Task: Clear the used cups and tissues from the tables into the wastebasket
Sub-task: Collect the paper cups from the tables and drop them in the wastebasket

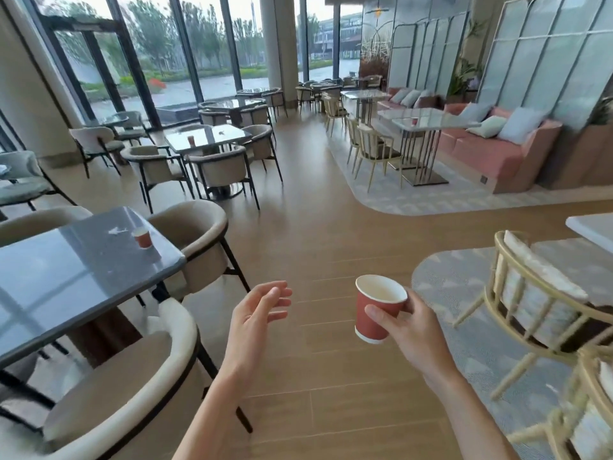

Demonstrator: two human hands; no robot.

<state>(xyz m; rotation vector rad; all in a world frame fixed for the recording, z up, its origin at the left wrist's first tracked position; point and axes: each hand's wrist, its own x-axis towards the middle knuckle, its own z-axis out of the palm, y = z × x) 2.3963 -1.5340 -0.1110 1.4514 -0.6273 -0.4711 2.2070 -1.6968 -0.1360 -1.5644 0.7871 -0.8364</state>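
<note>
Ahead, chairs (185, 240) flank the grey table (66, 287); right hand (411, 330) grips a red cup (373, 313), left hand (255, 313) spread loosely.

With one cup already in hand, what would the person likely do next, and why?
Probably reach the free left hand toward the near grey table, where another red cup stands beside a crumpled tissue. The right hand already grips a held cup, and no wastebasket is in view.

open aisle (298, 200) between chairs (195, 240)
</note>
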